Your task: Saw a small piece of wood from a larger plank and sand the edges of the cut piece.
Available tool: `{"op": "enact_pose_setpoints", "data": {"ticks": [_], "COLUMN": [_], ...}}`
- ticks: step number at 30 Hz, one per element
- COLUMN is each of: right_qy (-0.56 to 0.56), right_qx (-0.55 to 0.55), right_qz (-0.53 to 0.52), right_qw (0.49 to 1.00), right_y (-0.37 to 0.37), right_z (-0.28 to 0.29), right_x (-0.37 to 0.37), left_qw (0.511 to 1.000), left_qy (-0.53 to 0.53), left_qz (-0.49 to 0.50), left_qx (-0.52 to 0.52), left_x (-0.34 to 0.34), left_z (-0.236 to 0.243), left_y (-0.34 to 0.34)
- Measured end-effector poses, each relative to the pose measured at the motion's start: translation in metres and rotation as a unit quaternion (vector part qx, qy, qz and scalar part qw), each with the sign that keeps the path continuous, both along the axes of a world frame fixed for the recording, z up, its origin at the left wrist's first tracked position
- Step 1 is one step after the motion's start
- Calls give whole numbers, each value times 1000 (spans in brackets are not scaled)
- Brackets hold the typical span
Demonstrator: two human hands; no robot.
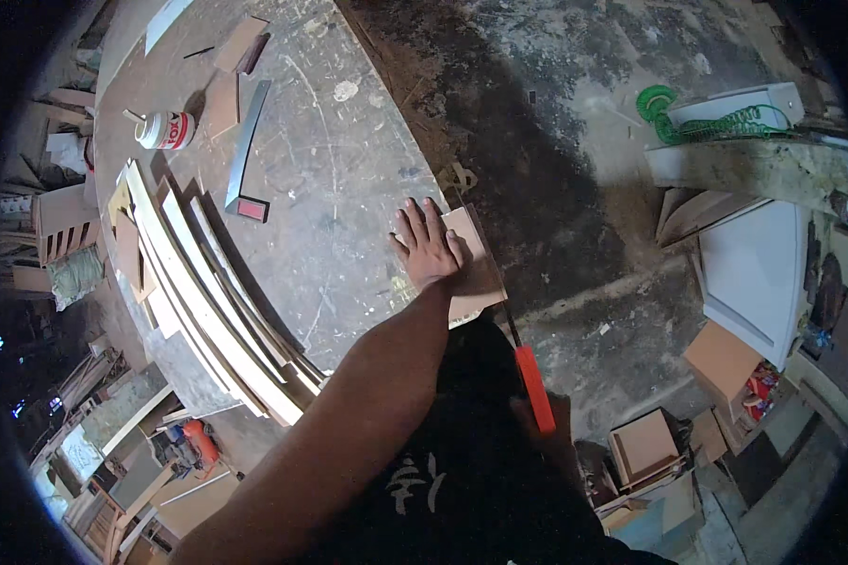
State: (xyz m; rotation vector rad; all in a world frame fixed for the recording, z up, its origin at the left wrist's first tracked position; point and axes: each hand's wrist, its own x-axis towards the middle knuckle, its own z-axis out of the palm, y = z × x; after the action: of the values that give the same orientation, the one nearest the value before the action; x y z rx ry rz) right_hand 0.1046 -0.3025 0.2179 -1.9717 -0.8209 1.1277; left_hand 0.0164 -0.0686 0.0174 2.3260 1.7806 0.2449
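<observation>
My left hand [426, 245] lies with fingers spread, pressing flat on a small light-brown board [479, 273] at the worktable's edge. My right hand [556, 424] grips the orange handle of a hand saw [534, 386], low at the right of my body. The saw's dark blade runs up from the handle to the board's outer edge; how deep it sits in the board is unclear. Farther back on the worktable [349, 141] lies a metal try square [252, 141], left of my left hand.
Curved pale wood strips [198, 292] lie along the left, below a white tub [158, 132]. Small offcuts [223, 99] rest at the back. On the right are a coiled green hose [658, 104], a white panel [754, 264] and cardboard-coloured boxes [644, 443]. An orange machine [200, 443] stands lower left.
</observation>
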Motion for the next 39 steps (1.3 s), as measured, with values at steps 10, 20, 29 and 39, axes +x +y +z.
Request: {"op": "enact_pose_setpoints", "data": {"ticks": [10,20,29,39], "right_qy": [-2,14,-25,-30], "right_qx": [17,-49,-72,-51], "right_qz": [27,20,41,35], "right_qw": [999,999,996,998], "right_y": [3,11,41,38], "right_z": [-10,-24,-45,-51], "right_x": [1,-2,5,9], "left_qw": [1000,1000,1000,1000], "left_qy": [25,11,-15,-9], "left_qz": [0,-7,-17,-13], "left_qx": [-3,-11,0,-18], "left_x": [-12,-3,14,16], "left_z": [-5,-2,1,9], "left_y": [0,2,-5,-2]}}
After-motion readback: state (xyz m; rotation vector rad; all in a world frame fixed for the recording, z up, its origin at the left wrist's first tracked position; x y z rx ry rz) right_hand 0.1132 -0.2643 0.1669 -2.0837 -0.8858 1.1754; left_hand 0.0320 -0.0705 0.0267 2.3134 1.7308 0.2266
